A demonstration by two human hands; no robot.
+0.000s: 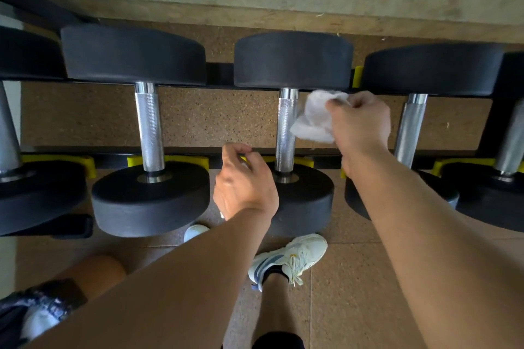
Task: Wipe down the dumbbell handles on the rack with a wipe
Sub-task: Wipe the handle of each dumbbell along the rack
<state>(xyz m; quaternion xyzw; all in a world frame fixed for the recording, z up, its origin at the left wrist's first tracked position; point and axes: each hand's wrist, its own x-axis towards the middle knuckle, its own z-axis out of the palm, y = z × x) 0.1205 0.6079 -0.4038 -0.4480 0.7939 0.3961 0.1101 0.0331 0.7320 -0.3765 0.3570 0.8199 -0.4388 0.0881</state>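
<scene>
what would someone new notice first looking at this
Most likely the white wipe, bunched in the right hand just right of the middle dumbbell handle, bright against the black weights. Next, the row of chrome handles across the rack with its yellow cradles. The left hand hangs loosely curled, holding nothing, near the front rail.

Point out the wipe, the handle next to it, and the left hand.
wipe (314,119): head view, crumpled middle.
handle (285,133): head view, knurled middle.
left hand (243,181): head view, back of hand.
</scene>
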